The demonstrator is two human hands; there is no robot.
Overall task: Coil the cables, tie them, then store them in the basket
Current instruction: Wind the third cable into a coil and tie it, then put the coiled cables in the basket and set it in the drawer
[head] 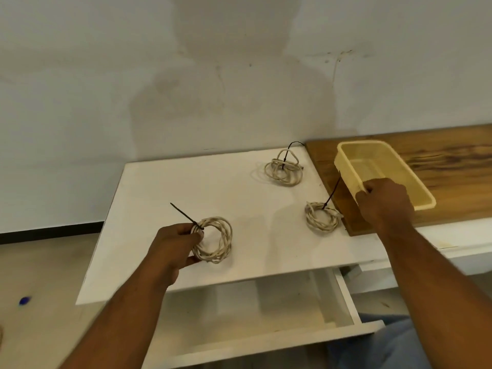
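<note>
Bare left hand [173, 246], bare right hand [386, 206]; left forearm [127, 310] and right forearm [436, 283] uncovered; blue cloth garment [378, 347] at lower right.

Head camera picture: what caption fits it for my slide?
Left hand holds a tied cable coil, right hand grips the yellow basket; far coil and near coil lie tied on the table.

coil 1 [225, 235] front-left | coil 2 [310, 219] right | coil 3 [282, 169] behind | basket [380, 166] on board [452, 155] — far right

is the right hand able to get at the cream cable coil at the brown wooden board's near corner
Likely yes, but it is busy: the right hand grips the pale yellow plastic basket rim. The cream cable coil lies close by, nothing between.
</note>
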